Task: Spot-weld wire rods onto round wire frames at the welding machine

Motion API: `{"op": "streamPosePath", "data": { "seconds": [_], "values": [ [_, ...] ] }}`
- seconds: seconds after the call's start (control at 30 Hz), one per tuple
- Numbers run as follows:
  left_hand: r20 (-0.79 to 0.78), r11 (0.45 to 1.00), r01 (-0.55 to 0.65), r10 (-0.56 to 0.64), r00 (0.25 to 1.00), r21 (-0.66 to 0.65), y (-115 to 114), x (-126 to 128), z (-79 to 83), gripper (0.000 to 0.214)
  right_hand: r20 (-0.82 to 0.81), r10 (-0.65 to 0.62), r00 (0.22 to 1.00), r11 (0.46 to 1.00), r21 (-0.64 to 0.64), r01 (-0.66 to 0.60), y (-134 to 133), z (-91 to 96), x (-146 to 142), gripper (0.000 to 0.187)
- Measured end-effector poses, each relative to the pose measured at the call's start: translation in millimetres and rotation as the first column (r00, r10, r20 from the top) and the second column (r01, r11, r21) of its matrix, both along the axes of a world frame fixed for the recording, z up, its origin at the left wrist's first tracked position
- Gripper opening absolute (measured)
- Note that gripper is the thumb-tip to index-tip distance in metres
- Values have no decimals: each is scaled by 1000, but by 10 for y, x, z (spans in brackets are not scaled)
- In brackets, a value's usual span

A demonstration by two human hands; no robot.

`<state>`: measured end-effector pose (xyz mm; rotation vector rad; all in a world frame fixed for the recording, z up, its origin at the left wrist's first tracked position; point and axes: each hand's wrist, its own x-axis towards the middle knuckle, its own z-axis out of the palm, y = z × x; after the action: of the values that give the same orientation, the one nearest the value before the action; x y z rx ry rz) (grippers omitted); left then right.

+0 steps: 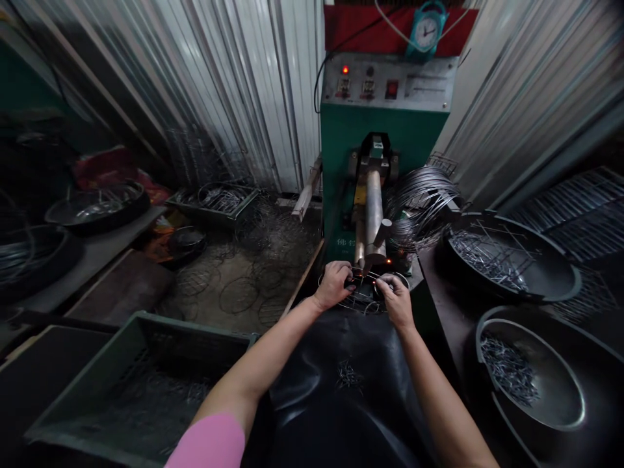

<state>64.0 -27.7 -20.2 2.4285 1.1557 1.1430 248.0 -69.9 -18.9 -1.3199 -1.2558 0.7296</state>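
Observation:
A green spot-welding machine (336, 149) stands straight in front of me. Its thick metal electrode arm (374, 201) points down toward my hands. My left hand (335, 286) pinches the left side of a thin wire piece (366, 272), beneath the electrode tip. On the other side, my right hand (396, 300) has its fingers closed on the right end of this wire. Part of a round wire hoop curves around both hands, and small orange glints show near the tip. Dark short wires (348, 376) lie on the black apron (336, 416) over my lap.
Coiled wire rings (424, 198) hang right of the machine. Dark pans (560, 276) with short wire pieces stand on the right bench (441, 305). At left are a green crate (73, 396), a tray (234, 211) of wire parts and wire hoops (238, 296) on the floor.

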Motion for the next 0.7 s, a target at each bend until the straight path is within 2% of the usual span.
{"op": "streamPosePath", "data": {
  "seconds": [0.27,0.47,0.53,0.6,0.7],
  "values": [
    [-11,999,38,-38,999,-21,20,-27,42,26,9,-2,1000,1000,-4,2,-7,34,3,22],
    [39,992,121,-120,992,-28,-50,-238,73,35,-50,44,998,997,-54,-47,-84,-246,357,25],
    [89,996,50,-43,995,-68,-67,-374,55,26,-88,41,995,995,-89,-48,-120,-365,468,29],
    [131,991,-88,101,986,-101,-92,-503,2,18,-136,29,990,994,-100,-43,-141,-458,535,31],
    [116,962,-251,263,958,-107,-234,-588,-139,20,-190,44,981,994,-88,-62,-151,-519,569,27]
  ]
}}
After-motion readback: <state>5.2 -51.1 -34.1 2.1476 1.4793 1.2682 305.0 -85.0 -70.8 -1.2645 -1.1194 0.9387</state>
